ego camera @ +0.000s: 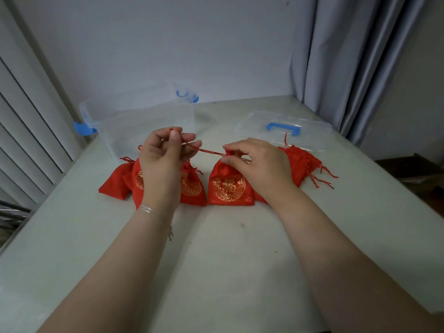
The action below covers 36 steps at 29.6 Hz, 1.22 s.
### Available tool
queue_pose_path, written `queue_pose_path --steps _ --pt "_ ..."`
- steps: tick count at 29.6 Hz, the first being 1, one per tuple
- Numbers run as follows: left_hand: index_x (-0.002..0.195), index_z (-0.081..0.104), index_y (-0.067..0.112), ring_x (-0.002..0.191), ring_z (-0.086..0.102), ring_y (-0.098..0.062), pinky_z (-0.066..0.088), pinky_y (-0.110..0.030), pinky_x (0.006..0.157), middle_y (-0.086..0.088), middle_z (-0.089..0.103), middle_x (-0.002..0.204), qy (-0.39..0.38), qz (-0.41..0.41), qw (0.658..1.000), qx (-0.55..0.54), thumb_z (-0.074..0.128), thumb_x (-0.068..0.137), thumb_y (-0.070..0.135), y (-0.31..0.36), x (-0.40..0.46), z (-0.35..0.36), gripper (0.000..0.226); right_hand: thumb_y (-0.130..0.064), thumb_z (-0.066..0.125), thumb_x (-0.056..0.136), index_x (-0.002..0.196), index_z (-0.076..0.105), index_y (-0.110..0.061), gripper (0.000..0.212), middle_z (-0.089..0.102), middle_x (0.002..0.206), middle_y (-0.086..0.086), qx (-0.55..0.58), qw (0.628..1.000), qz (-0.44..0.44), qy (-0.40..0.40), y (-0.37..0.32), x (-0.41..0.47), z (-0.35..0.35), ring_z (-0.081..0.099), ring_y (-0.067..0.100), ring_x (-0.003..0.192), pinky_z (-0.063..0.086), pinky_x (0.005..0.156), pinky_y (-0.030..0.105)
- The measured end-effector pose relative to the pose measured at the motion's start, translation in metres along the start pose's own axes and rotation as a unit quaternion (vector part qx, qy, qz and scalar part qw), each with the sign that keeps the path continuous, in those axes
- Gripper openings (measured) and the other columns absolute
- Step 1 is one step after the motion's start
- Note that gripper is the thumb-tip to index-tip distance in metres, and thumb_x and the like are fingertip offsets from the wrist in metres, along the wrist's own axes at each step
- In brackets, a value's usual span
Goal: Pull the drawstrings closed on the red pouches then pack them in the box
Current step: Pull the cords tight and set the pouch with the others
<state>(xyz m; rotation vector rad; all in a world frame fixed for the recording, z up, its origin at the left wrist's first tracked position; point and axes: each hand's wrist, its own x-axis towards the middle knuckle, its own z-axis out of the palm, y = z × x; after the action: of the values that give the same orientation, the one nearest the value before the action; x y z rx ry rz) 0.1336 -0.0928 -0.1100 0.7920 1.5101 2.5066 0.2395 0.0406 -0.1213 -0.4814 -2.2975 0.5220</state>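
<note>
The person is working on the cinching step: the left hand (165,152) is pinching a red drawstring (209,152) between thumb and forefinger and drawing it out toward ten o'clock, while the right hand (254,162) is gripping the gathered neck of the middle pouch (228,186), its fingers curled over the top of the fabric. The cord is running taut between the two hands. This pouch is sitting near the centre of the tabletop (228,248), with a cluster of other red pouches (192,186) lying at its nine o'clock, partly hidden behind the left wrist, and another heap of red pouches (300,164) lying at its two o'clock with loose cords trailing. The clear box (144,121) with blue clips is standing open at eleven o'clock from the hands, apparently holding nothing yet, and its lid (283,131) with a blue handle is lying flat at one o'clock. Judging by this, packing is not yet begun. The next move is probably calling for a firmer pull until the neck is bunching tight, then a lift of the closed pouch over the near wall of the box.
</note>
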Motion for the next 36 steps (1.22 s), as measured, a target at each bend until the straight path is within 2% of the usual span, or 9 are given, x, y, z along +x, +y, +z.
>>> queue_pose_path --steps 4,7,12,19,22,24,26,29,36 --pt "0.091 0.064 0.011 0.081 0.07 -0.028 0.056 -0.036 0.077 -0.005 0.072 0.081 -0.142 0.088 0.984 0.069 0.057 0.092 0.006 0.009 -0.018 0.012 0.008 -0.051 0.06 0.084 0.11 0.066 -0.042 0.028 0.064 0.097 -0.011 -0.017 0.999 -0.01 -0.036 -0.008 -0.003 -0.001 0.058 0.005 0.096 0.042 0.072 0.025" --pt "0.09 0.068 0.017 0.09 0.069 -0.018 0.054 -0.031 0.084 0.004 0.073 0.088 -0.178 0.099 0.973 0.11 0.065 0.085 0.006 0.006 -0.024 0.017 0.012 -0.046 0.052 0.091 0.11 0.066 -0.038 0.025 0.067 0.1 -0.007 -0.024 0.997 -0.013 -0.07 -0.013 -0.004 -0.001 0.061 0.014 0.097 0.041 0.07 0.027" --pt "0.119 0.052 0.029 0.114 0.055 -0.001 0.046 -0.025 0.095 0.01 0.061 0.118 -0.283 0.022 0.927 0.245 0.071 0.082 0.008 -0.006 -0.014 0.01 0.046 -0.04 0.056 0.088 0.092 0.068 -0.03 0.015 0.069 0.081 -0.012 0.184 0.982 0.017 -0.051 -0.004 -0.003 0.003 0.065 0.01 0.082 0.051 0.078 0.041" --pt "0.101 0.062 0.019 0.083 0.064 -0.017 0.054 -0.041 0.08 0.0 0.065 0.098 -0.235 -0.028 0.929 0.283 0.069 0.085 0.013 -0.014 -0.011 0.006 0.019 -0.03 0.046 0.098 0.099 0.068 -0.015 0.027 0.07 0.086 -0.004 0.243 0.967 -0.016 -0.071 0.001 -0.005 0.002 0.065 0.007 0.089 0.051 0.085 0.029" --pt "0.097 0.061 0.021 0.084 0.061 -0.015 0.052 -0.038 0.078 0.003 0.065 0.094 -0.228 0.0 0.923 0.312 0.067 0.085 0.012 -0.017 -0.009 0.004 0.016 -0.022 0.045 0.1 0.101 0.068 -0.007 0.028 0.068 0.089 -0.012 0.279 0.956 0.001 -0.093 -0.006 -0.006 -0.001 0.061 -0.005 0.082 0.043 0.072 0.009" --pt "0.096 0.058 0.027 0.087 0.057 -0.015 0.047 -0.034 0.078 0.011 0.063 0.092 -0.23 0.026 0.912 0.338 0.064 0.083 0.011 -0.019 -0.008 0.003 0.022 -0.017 0.042 0.101 0.103 0.065 0.001 0.029 0.061 0.064 -0.024 0.348 0.925 0.042 -0.143 -0.01 -0.009 -0.004 0.055 -0.011 0.058 0.038 0.055 0.004" --pt "0.098 0.054 0.035 0.095 0.057 -0.021 0.048 -0.039 0.083 0.015 0.062 0.096 -0.241 0.021 0.908 0.342 0.06 0.08 0.013 -0.019 -0.008 0.001 0.029 -0.018 0.041 0.101 0.104 0.064 0.001 0.03 0.053 0.051 -0.023 0.385 0.904 0.058 -0.179 -0.012 -0.012 0.0 0.046 -0.004 0.045 0.032 0.047 0.005" --pt "0.106 0.053 0.03 0.103 0.058 -0.023 0.049 -0.041 0.088 0.007 0.061 0.103 -0.264 0.01 0.912 0.313 0.057 0.08 0.004 -0.021 -0.007 0.0 0.037 -0.024 0.045 0.1 0.105 0.068 -0.007 0.03 0.048 0.071 0.0 0.428 0.879 0.076 -0.196 -0.011 -0.011 0.005 0.031 0.005 0.048 0.028 0.044 0.01" --pt "0.094 0.051 0.022 0.075 0.057 -0.008 0.046 -0.022 0.066 0.002 0.06 0.081 -0.269 0.022 0.908 0.321 0.048 0.078 -0.015 -0.029 -0.008 0.002 0.04 -0.026 0.045 0.1 0.099 0.07 -0.018 0.027 0.038 0.056 0.001 0.434 0.869 0.12 -0.204 -0.011 -0.008 0.006 0.029 0.006 0.044 0.025 0.041 0.014"
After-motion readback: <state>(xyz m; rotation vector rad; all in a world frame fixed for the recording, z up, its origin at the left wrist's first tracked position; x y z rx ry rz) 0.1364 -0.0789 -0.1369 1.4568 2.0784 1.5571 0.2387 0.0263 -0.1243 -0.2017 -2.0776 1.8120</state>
